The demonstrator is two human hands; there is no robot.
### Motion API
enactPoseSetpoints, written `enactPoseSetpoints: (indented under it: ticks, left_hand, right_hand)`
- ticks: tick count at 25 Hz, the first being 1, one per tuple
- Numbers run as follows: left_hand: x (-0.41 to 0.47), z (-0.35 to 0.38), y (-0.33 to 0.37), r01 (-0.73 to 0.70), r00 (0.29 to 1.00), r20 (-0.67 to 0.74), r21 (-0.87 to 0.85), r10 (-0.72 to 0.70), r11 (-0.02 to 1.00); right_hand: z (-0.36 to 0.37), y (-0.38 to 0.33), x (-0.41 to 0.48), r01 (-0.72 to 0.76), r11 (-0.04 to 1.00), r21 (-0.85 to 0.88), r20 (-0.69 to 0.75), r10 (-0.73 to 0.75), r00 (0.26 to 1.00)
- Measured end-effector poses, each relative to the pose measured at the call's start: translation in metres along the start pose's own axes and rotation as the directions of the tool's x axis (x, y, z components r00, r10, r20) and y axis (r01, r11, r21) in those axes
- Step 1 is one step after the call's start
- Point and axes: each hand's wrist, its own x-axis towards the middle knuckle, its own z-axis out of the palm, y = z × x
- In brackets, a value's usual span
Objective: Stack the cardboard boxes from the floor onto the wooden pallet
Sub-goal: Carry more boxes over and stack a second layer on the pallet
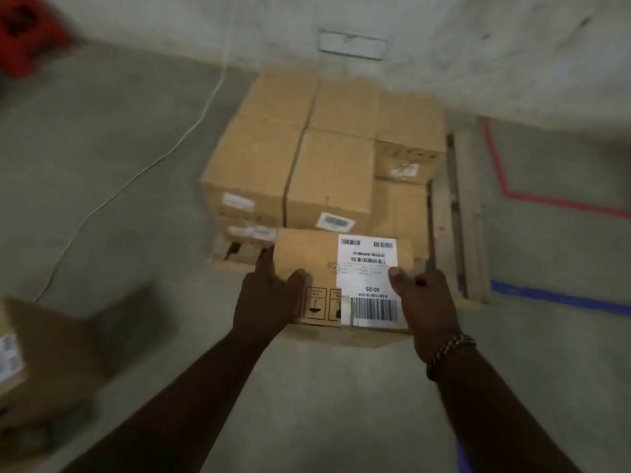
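Observation:
I hold a cardboard box [314, 261] with a large white barcode label in front of me, just before the near edge of the wooden pallet [464, 216]. My left hand [269, 298] grips its left side with the thumb on top. My right hand [423, 302], a beaded bracelet at the wrist, grips its right side. Several brown boxes [327, 165] are stacked on the pallet in two layers, filling its left and middle. The pallet's slats show bare along the right side. Another cardboard box [37, 353] lies on the floor at the lower left, blurred.
The floor is grey concrete. A thin white cable [143, 169] runs across it left of the pallet. Red tape [512, 186] and blue tape [560, 298] mark the floor on the right. A red object [27, 32] sits at the far left by the wall.

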Motion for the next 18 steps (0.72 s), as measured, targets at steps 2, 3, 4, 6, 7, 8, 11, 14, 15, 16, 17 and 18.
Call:
enactPoseSetpoints:
  ticks: [2, 3, 4, 6, 7, 8, 11, 14, 15, 16, 17, 18]
  left_hand:
    - [0.013, 0.046, 0.045, -0.033, 0.997, 0.065, -0.042, 0.035, 0.999]
    - [0.018, 0.064, 0.065, -0.032, 0.994, 0.103, -0.060, 0.038, 0.998]
    - [0.025, 0.083, 0.084, -0.028, 0.988, 0.149, -0.069, 0.039, 0.997]
    - [0.044, 0.110, 0.114, -0.028, 0.967, 0.251, -0.101, 0.053, 0.994]
    - [0.056, 0.120, 0.125, -0.033, 0.950, 0.304, -0.115, 0.067, 0.993]
    - [0.070, 0.129, 0.133, -0.044, 0.935, 0.346, -0.117, 0.082, 0.992]
    - [0.121, 0.154, 0.153, -0.129, 0.889, 0.428, -0.105, 0.162, 0.986]
    - [0.176, 0.185, 0.156, -0.274, 0.877, 0.389, -0.081, 0.284, 0.958]
    - [0.193, 0.197, 0.150, -0.310, 0.882, 0.359, -0.046, 0.305, 0.950]
    - [0.207, 0.206, 0.142, -0.331, 0.889, 0.337, 0.003, 0.311, 0.944]
    - [0.216, 0.214, 0.131, -0.336, 0.897, 0.322, 0.058, 0.301, 0.940]
    - [0.224, 0.221, 0.119, -0.347, 0.903, 0.310, 0.119, 0.297, 0.930]
  right_hand:
    - [-0.048, -0.011, 0.025, 0.008, 1.000, -0.011, -0.095, -0.009, 0.995]
    - [-0.068, -0.015, 0.036, 0.011, 1.000, -0.019, -0.125, -0.013, 0.992]
    - [-0.087, -0.018, 0.050, 0.015, 1.000, -0.027, -0.154, -0.019, 0.988]
    - [-0.113, -0.023, 0.077, 0.059, 0.998, -0.033, -0.191, -0.065, 0.979]
    - [-0.122, -0.026, 0.090, 0.087, 0.996, -0.031, -0.201, -0.091, 0.975]
    - [-0.128, -0.030, 0.102, 0.111, 0.994, -0.011, -0.201, -0.111, 0.973]
    - [-0.131, -0.040, 0.151, 0.192, 0.979, 0.070, -0.177, -0.177, 0.968]
    - [-0.118, -0.038, 0.217, 0.270, 0.962, 0.038, -0.121, -0.264, 0.957]
    - [-0.112, -0.032, 0.241, 0.278, 0.960, 0.019, -0.088, -0.275, 0.957]
    - [-0.104, -0.023, 0.263, 0.271, 0.963, -0.015, -0.041, -0.271, 0.962]
    - [-0.095, -0.013, 0.280, 0.248, 0.966, -0.065, 0.006, -0.249, 0.969]
    - [-0.088, -0.003, 0.294, 0.238, 0.963, -0.126, 0.024, -0.237, 0.971]
